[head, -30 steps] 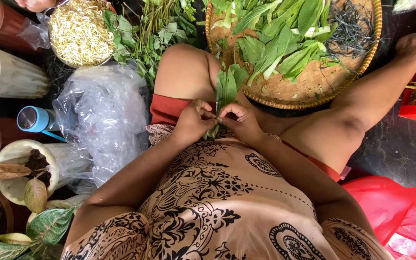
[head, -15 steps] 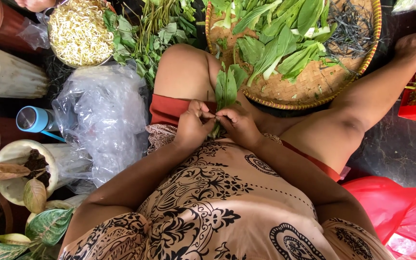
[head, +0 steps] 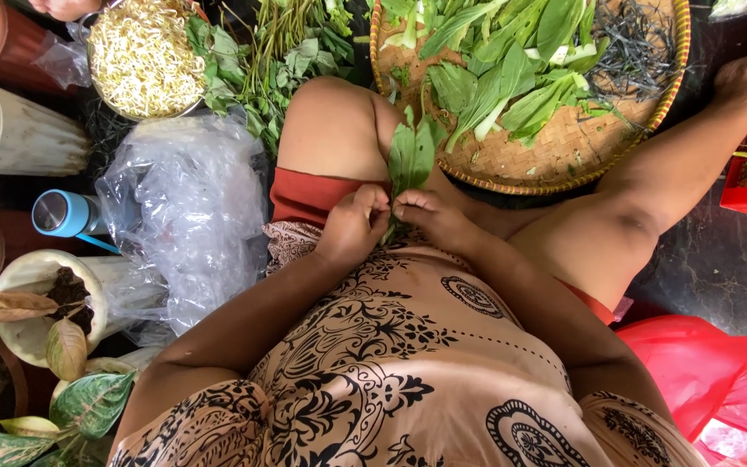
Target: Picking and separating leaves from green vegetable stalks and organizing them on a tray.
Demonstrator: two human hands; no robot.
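Just below the woven tray, both hands meet at the base of a small leaf bundle, left hand and right hand each pinching its stems, hardly shifted from a second ago, so the work there continues.

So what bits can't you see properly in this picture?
Head view only:
- Stems of the green leaves: hidden behind the left hand and right hand, so how they are held or tied cannot be told.
- Woven tray: its top is cut off by the picture's edge.
- Bowl of bean sprouts: cut off at the top.
- Red bag: cut off at the right corner.
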